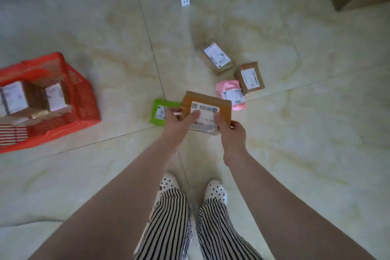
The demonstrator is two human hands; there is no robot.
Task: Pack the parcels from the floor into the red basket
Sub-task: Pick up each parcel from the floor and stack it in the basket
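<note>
While both hands, left (179,117) and right (229,131), pinch the brown parcel (207,104) by its near edge at frame centre, the step in hand looks like carrying. Next (a judgement) it must travel left to the red basket (84,99), already partly filled.

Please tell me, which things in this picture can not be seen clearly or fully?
- Red basket, head view: its left side is cut off by the frame edge, so the parcels inside cannot be counted.
- Green parcel: partly hidden behind the left hand and the held brown parcel.
- Label text on the floor parcels: too small and blurred.
- Right hand: its grip under the parcel is hidden.
</note>
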